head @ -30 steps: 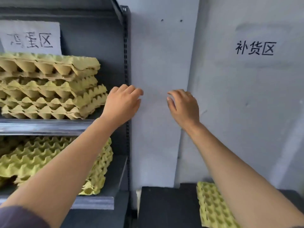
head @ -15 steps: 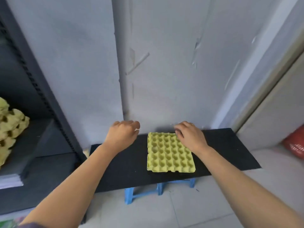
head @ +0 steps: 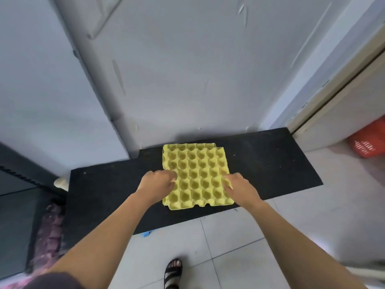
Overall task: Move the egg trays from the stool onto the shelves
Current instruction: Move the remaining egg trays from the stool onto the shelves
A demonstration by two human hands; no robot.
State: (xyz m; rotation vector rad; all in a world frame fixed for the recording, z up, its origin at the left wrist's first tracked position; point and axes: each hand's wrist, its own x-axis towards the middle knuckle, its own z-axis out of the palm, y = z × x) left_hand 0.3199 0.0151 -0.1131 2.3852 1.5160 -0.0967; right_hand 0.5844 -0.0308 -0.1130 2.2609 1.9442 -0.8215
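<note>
— What sort of place is this?
— A stockroom, I'd say: bare grey walls [head: 187, 80], pale floor tiles [head: 239, 236], dark metal shelving [head: 18, 205] at the left.
— And goods?
— Yellow egg trays [head: 195, 176] on a black board [head: 270, 163] (rather makeshift), and a red basket [head: 368, 144] beside the doorway.

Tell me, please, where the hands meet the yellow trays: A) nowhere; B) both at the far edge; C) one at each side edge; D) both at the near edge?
C: the left hand is on the left edge of the trays, the right hand on the right edge.
</note>
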